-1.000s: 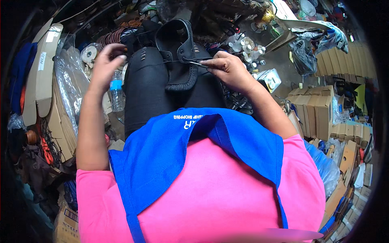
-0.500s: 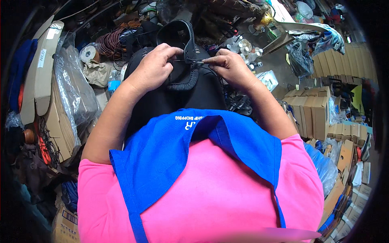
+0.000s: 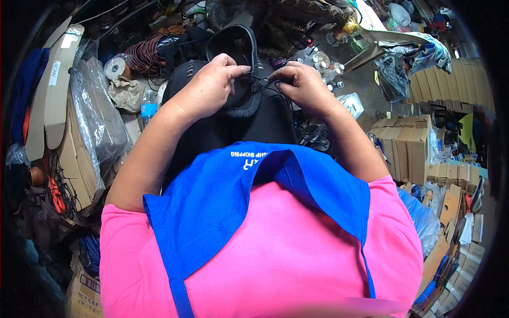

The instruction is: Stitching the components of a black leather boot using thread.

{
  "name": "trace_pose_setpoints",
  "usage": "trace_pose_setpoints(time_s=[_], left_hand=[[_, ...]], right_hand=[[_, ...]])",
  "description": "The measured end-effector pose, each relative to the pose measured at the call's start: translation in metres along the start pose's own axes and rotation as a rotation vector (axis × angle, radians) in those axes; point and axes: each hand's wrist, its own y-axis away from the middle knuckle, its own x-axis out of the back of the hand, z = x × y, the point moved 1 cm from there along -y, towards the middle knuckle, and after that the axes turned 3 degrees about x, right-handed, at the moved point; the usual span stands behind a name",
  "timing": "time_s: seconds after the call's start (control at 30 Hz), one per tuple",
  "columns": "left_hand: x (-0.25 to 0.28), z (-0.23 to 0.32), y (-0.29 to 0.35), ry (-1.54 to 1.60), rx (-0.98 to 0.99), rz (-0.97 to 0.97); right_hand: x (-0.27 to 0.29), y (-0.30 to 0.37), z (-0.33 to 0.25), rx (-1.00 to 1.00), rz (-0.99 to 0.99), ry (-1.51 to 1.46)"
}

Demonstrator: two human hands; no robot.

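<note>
A black leather piece (image 3: pixel 253 50) lies on my lap, curved into an open loop at the far end with a thick, textured rim (image 3: pixel 241 112) at the near end. It looks like part of a shoe or bag, but its exact kind is unclear. My left hand (image 3: pixel 214 87) is closed in a pinch at the inner left side of the leather; what its fingertips hold is too small to make out. On the other side, my right hand (image 3: pixel 302 87) pinches a thin dark thread (image 3: pixel 264 79) running to the leather. Whether a needle is on it cannot be seen.
Clutter surrounds me. Cardboard pieces (image 3: pixel 55 100), clear plastic (image 3: pixel 98 111), a spool (image 3: pixel 115 69) and a blue-labelled bottle (image 3: pixel 149 106) are on the left. Small white-capped bottles (image 3: pixel 321 62) stand beyond my right hand; stacked cardboard boxes (image 3: pixel 405 146) sit farther right.
My left hand has moved slightly right and up, its fingertips now at the leather. My right hand has shifted slightly right, its fingers more bent. The leather piece has shifted slightly.
</note>
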Motion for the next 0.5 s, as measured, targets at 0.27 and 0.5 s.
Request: trace_pose_setpoints(time_s=[0.27, 0.5], left_hand=[[-0.004, -0.005, -0.003, 0.007, -0.002, -0.030], [0.001, -0.003, -0.008, -0.140, -0.103, 0.095]], right_hand=[[-0.007, -0.007, -0.008, 0.055, 0.014, -0.009], [-0.010, -0.014, -0.014, 0.271, 0.059, 0.143]])
